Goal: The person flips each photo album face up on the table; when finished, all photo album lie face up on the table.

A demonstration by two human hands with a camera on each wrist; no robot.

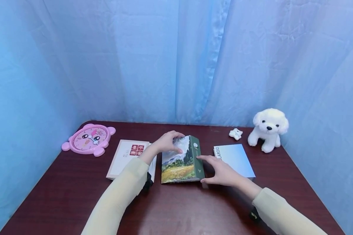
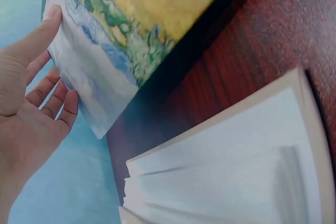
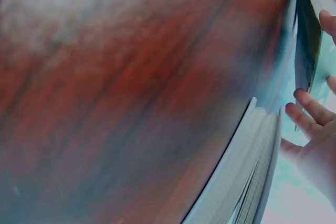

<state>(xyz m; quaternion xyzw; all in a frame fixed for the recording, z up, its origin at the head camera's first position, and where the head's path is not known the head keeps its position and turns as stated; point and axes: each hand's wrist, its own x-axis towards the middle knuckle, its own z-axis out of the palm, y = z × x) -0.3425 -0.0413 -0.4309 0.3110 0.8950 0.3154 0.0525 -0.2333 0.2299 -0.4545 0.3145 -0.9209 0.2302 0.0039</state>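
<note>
A thick book with a painted landscape cover and a green spine stands at the middle of the table, tilted. My left hand holds its far left part; in the left wrist view the thumb lies on the cover while the other fingers reach behind the edge. At the spine side is my right hand, fingers spread, with fingertips right at the green spine and the thumb by the near corner. A white book with red square characters lies under the left forearm's side. A blue-white book lies beside the right hand.
On the far left lies a pink animal-shaped clock. A white plush dog sits at the far right, with a small white star-shaped item beside it. Blue curtains enclose the dark red table at the back and sides.
</note>
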